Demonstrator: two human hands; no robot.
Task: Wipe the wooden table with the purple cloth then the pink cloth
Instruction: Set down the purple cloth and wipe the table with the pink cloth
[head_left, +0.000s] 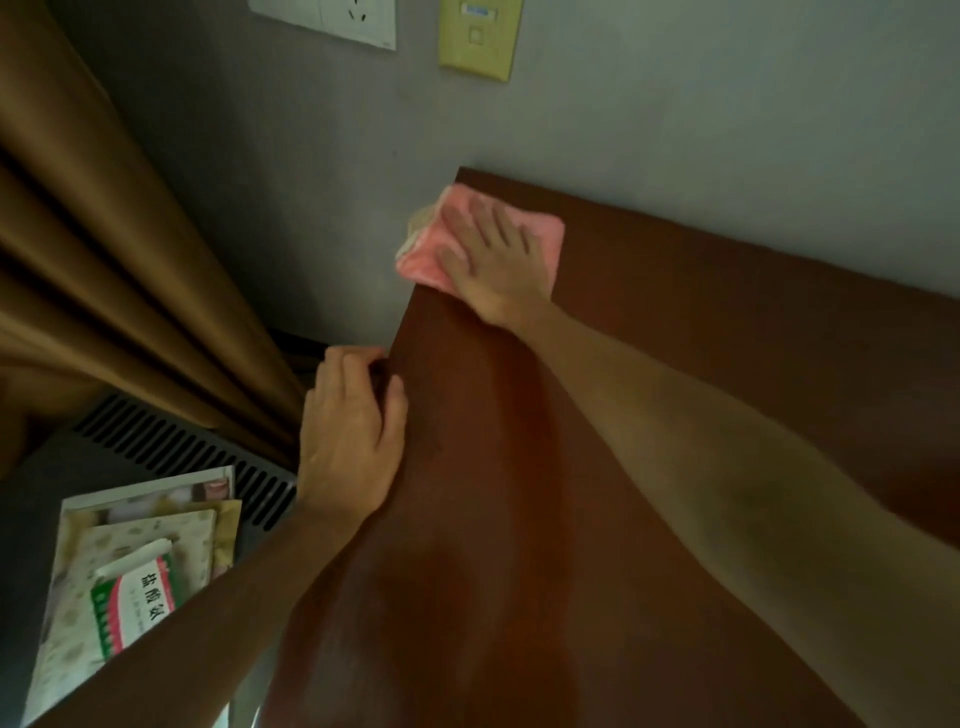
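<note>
I see the pink cloth lying on the far left corner of the wooden table, right by the wall. The right hand lies flat on top of it, fingers straight and a little spread, pressing down. The left hand is nearer to me, well apart from the cloth, fingers curled over the table's left edge.
</note>
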